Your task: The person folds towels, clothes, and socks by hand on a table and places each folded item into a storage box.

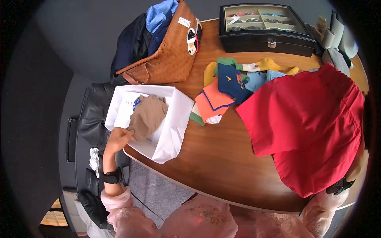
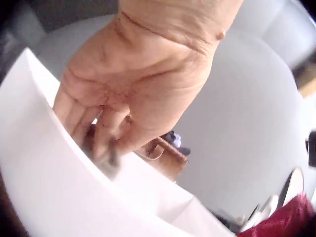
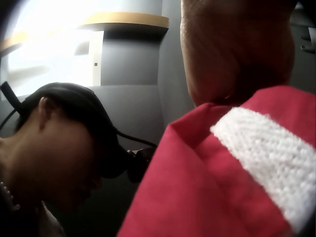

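Observation:
My left hand [image 1: 119, 139] reaches over the near left corner of a white box [image 1: 174, 119] and pinches the edge of a brown folded cloth garment [image 1: 149, 115]. Thumb and fingers meet on the cloth in the left wrist view, partly behind the box wall [image 2: 59, 173]. Beside the brown garment, a white cloth [image 1: 125, 111] lies in the box. At the right, red shorts [image 1: 305, 123] spread over the table, their right side raised. My right hand [image 3: 237, 59] grips them; its fingertips are hidden by red fabric [image 3: 192, 182] with a white knitted strip [image 3: 266, 153] on it.
A woven brown basket [image 1: 174, 59] with dark and blue clothes stands behind the box. Small folded clothes, including an orange one [image 1: 212, 101] and a navy one [image 1: 232, 81], and socks [image 1: 274, 65] lie mid-table. A black glasses case [image 1: 266, 41] sits at the back.

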### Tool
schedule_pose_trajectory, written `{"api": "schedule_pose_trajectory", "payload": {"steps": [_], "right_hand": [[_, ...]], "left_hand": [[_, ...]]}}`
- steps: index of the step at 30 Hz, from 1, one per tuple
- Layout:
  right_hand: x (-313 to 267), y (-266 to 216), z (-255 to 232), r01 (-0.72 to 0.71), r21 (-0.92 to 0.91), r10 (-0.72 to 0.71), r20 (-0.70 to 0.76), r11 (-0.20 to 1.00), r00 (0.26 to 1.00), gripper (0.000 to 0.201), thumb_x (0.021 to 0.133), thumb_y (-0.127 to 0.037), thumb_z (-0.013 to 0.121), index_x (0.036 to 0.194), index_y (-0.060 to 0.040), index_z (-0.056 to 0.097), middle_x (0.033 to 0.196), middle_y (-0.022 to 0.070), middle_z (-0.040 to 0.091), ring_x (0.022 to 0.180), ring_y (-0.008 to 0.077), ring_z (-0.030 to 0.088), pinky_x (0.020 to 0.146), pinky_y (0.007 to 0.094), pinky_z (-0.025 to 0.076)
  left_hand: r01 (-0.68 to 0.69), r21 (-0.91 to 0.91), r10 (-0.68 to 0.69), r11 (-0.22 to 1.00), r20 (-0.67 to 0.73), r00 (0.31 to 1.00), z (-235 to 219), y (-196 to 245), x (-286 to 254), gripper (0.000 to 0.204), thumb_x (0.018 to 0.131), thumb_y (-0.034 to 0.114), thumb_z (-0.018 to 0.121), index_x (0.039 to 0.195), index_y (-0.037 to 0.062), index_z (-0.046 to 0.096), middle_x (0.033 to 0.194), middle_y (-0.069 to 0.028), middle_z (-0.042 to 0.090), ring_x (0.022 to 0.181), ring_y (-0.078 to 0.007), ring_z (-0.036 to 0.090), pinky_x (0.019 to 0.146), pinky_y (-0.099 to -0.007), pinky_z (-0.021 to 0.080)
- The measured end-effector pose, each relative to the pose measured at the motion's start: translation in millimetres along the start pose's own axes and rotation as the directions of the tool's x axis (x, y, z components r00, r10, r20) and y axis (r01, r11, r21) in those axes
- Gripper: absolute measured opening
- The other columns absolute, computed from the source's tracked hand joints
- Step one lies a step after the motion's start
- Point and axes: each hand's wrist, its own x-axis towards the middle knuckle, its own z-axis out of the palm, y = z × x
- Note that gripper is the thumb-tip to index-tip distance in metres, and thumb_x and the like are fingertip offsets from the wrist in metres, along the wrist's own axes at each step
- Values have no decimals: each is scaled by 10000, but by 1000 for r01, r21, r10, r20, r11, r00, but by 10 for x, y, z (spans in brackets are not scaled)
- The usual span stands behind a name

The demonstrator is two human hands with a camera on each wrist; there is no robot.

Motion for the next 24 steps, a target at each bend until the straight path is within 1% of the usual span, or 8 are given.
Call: {"api": "schedule_pose_trajectory", "payload": {"steps": [8,10,12,15,18,19,22,24], "right_hand": [[-40,37,-36,100,19,-101,67,995,993,344,933,-187,442,1198,27,489,1213,131,522,1123,191,493,1006,306,326],[-56,51,-85,121,25,-123,83,992,989,340,934,-182,438,1196,28,491,1215,130,521,1126,193,491,1007,308,324],[-48,68,-106,146,28,-148,91,989,985,337,934,-178,434,1195,28,493,1217,130,519,1129,196,489,1009,309,323],[-11,138,-411,196,18,-197,74,980,978,332,935,-171,429,1193,28,495,1220,129,517,1133,200,485,1010,312,321],[-15,196,-626,253,-45,-252,28,966,967,328,936,-164,423,1191,29,498,1223,129,515,1138,204,482,1012,314,318],[-89,188,-640,560,-376,-498,256,739,829,296,910,-159,471,1129,34,517,1185,135,529,1119,209,488,1009,315,309],[206,-68,-609,89,-152,-10,455,984,890,212,878,-168,518,750,-2,551,731,14,531,670,58,480,591,195,350],[183,-63,-526,117,-215,-22,397,970,918,253,867,-193,547,676,-38,487,635,-53,444,591,26,387,527,199,265]], "left_hand": [[102,505,-197,857,139,971,39,546,73,246,759,224,614,746,-12,681,650,-106,635,615,-177,576,611,-300,447],[-253,530,256,809,69,964,81,507,156,336,765,260,655,938,-29,648,978,-177,630,881,-210,601,749,-294,463],[-364,521,346,772,137,928,103,270,321,424,756,288,665,1073,12,606,1258,-251,458,1175,-316,456,936,-329,395],[-352,647,11,677,469,883,197,18,521,473,688,335,703,1103,123,626,1370,-283,299,1259,-411,323,1036,-357,292],[-426,642,73,637,500,863,180,-65,596,448,622,339,723,1017,132,677,1357,-291,308,1218,-428,346,1031,-365,293],[-383,673,56,633,453,890,199,-13,585,424,616,313,719,995,126,683,1314,-260,386,1240,-417,328,1040,-369,286],[-295,772,155,563,252,955,260,412,339,325,644,161,710,953,66,676,1220,-202,514,1206,-372,399,1019,-382,324],[-398,802,508,445,140,850,509,1102,-57,224,711,91,655,927,32,663,1207,-197,522,1149,-348,470,971,-389,379]]}}
